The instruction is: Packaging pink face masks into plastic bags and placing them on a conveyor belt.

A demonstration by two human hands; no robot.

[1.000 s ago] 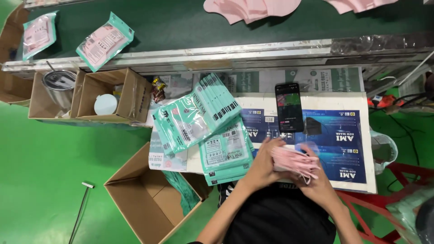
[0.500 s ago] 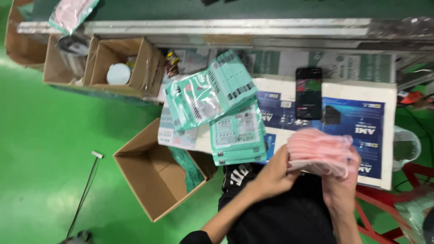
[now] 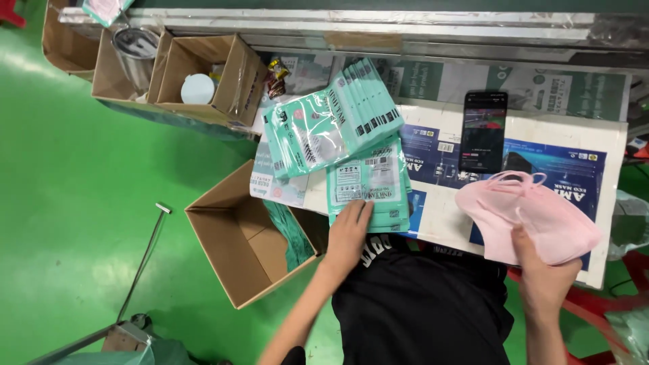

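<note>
My right hand (image 3: 546,274) holds a stack of pink face masks (image 3: 531,215) by its near edge, above the right part of the work table (image 3: 612,145). My left hand (image 3: 348,233) rests with spread fingers on the near edge of a pile of teal and white mask pouches (image 3: 370,184) at the table's front. A second, fanned pile of the same pouches (image 3: 324,125) lies behind it, tilted to the left.
A black phone (image 3: 483,132) lies on the table behind the masks. An open cardboard box (image 3: 240,236) sits on the green floor to my left, with teal pouches inside. More cartons (image 3: 203,74) and a metal tin (image 3: 135,44) stand further back, below a conveyor rail (image 3: 378,34).
My left hand has let go of the pink masks and moved left onto the pouch pile. My right hand now holds the masks alone, further right.
</note>
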